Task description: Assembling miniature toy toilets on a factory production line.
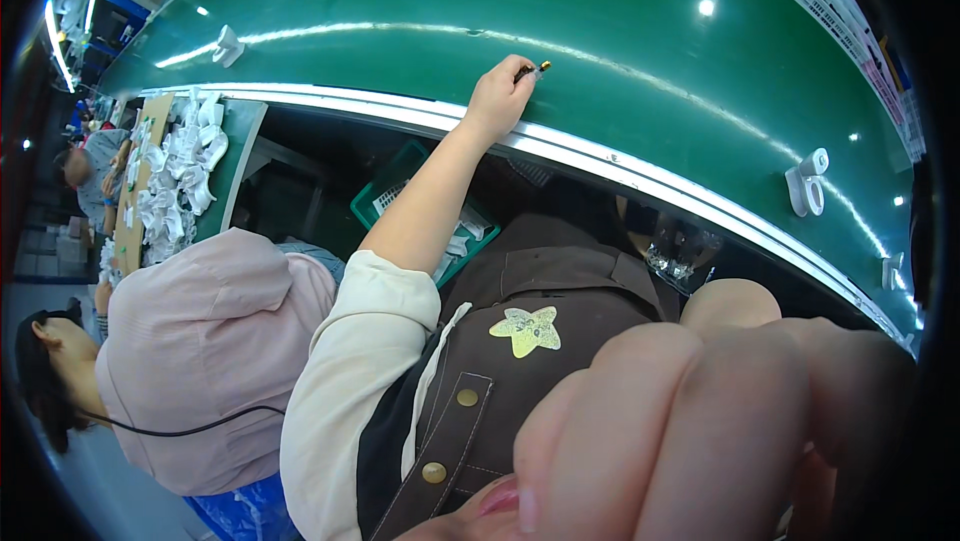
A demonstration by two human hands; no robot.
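Note:
My left hand (501,99) reaches over the front edge of the green work surface (400,71). Its fingers are closed on a small dark piece with a gold end (543,68), which pokes out past the fingertips; its exact kind is too small to tell. Very close to the camera, at the lower right, looms my right hand (690,421), raised well off the surface. Its fingers are curled, and whatever they may hold is hidden. A white moulded plastic part (806,184) stands on the surface to the right, apart from both hands.
Another white part (228,47) stands far left, a third (892,272) at the right rim. A green basket (482,237) sits below the metal-edged surface. A person in pink (200,351) is close on my left, beside piled white parts (185,171). White racks (820,1) line the far right.

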